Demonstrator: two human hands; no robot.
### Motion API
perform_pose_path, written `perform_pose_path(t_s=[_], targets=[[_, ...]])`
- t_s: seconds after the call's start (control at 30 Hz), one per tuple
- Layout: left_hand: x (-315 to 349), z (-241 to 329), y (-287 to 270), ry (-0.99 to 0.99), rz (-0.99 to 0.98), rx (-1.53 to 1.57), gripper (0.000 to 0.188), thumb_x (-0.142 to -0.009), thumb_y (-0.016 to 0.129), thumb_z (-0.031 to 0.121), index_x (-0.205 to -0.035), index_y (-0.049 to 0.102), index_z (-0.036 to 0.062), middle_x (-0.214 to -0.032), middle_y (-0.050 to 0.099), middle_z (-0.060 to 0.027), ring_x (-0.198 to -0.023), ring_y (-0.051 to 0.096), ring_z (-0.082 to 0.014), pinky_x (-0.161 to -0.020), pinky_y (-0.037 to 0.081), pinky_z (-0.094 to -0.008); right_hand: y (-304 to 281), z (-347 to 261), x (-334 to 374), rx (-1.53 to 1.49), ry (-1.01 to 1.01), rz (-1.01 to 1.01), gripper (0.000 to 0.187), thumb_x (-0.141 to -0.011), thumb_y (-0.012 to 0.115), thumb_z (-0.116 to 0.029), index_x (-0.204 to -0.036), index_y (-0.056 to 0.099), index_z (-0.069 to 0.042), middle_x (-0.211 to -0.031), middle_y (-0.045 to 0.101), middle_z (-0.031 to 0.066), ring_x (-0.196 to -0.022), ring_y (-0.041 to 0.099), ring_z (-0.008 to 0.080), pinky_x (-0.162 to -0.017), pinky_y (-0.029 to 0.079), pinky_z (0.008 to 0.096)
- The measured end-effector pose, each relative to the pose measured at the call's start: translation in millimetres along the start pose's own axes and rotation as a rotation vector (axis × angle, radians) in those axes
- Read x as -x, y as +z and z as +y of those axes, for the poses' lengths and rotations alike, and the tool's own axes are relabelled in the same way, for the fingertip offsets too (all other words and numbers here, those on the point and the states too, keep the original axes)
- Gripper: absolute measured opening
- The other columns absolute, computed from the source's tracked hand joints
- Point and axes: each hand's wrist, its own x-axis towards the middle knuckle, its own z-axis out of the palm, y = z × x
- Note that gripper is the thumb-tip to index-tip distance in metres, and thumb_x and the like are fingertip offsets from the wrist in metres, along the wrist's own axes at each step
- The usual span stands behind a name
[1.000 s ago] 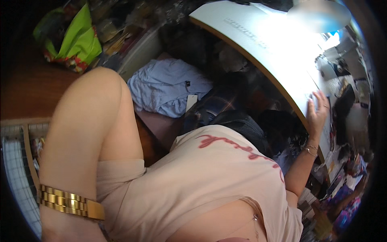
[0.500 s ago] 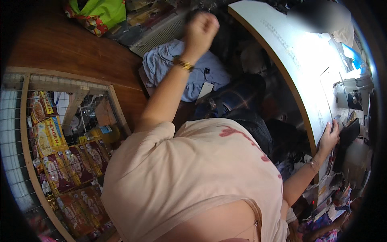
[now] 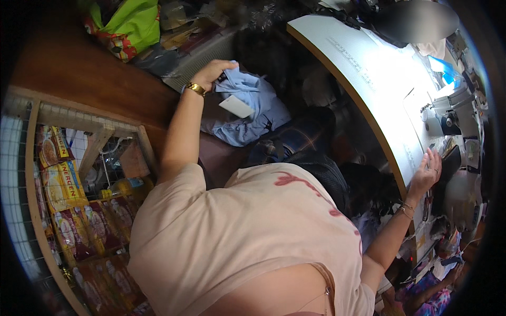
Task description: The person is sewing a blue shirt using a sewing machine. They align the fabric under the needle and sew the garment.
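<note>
My left hand (image 3: 213,73), with a gold watch at the wrist, is closed on the upper edge of a light blue garment (image 3: 252,118). The cloth hangs bunched from the fingers and spreads over the seat beside my lap. A white flat card (image 3: 236,107) lies against the cloth just below this hand. On the right, my right hand (image 3: 426,173) rests at the edge of the white tabletop (image 3: 363,89), fingers extended and nothing visible in them. A dark flat object (image 3: 450,160) lies beside its fingers.
A wire-mesh case (image 3: 34,158) of colourful packets stands at left. A green bag (image 3: 134,29) lies on the brown wooden surface (image 3: 58,68). Bright light falls on the tabletop, where white equipment (image 3: 453,113) stands. At lower right, part of another person (image 3: 429,297) shows.
My left hand has come down from its raised position and taken hold of the blue garment, lifting and bunching it. The white card has shifted left. My right hand stays at the table edge.
</note>
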Motion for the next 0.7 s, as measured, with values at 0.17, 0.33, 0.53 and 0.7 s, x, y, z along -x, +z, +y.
perform_pose_path(t_s=[0.17,0.33,0.53,0.7], targets=[[71.5,90.4,17.7,0.371,-0.138,0.03,0.02,-0.091,0.055,0.02,-0.098,0.062,0.0032,-0.09,0.065,-0.0006,-0.077,0.06,-0.0077,-0.073,0.048,-0.0224,-18.8,-123.4,-36.5,-0.556,-0.215,-0.102,0.02,-0.08,0.057,0.007,-0.097,0.064,-0.001,-0.105,0.063,0.0113,-0.101,0.059,0.0237,-0.088,0.045,0.033],[129.4,175.6,31.1,0.974,-0.161,-0.296,0.024,-0.09,0.053,0.015,-0.111,0.058,0.0053,-0.099,0.065,-0.0072,-0.089,0.061,-0.0164,-0.082,0.047,-0.0274,-53.6,-270.3,-58.4,-1.258,-0.529,-0.373,0.03,-0.081,0.053,0.008,-0.107,0.06,-0.004,-0.105,0.062,0.0138,-0.095,0.061,0.0257,-0.079,0.049,0.0309],[138.7,235.9,80.4,1.39,0.283,-0.314,0.023,-0.088,0.056,0.017,-0.107,0.06,0.0048,-0.098,0.064,-0.0078,-0.09,0.061,-0.0172,-0.08,0.047,-0.0279,-15.0,-320.2,-31.5,-1.361,-0.508,-0.639,0.026,-0.081,0.061,-0.006,-0.106,0.058,-0.003,-0.1,0.061,0.0081,-0.093,0.058,0.022,-0.083,0.045,0.0318],[126.3,278.9,110.1,1.518,0.163,-0.074,0.021,-0.087,0.058,0.018,-0.104,0.061,0.0053,-0.097,0.064,-0.0064,-0.087,0.06,-0.0162,-0.078,0.047,-0.027,-80.7,-224.4,-107.8,-1.239,-0.292,-0.304,0.017,-0.086,0.056,-0.009,-0.101,0.06,-0.001,-0.091,0.059,0.0056,-0.087,0.056,0.0165,-0.078,0.045,0.0288]])
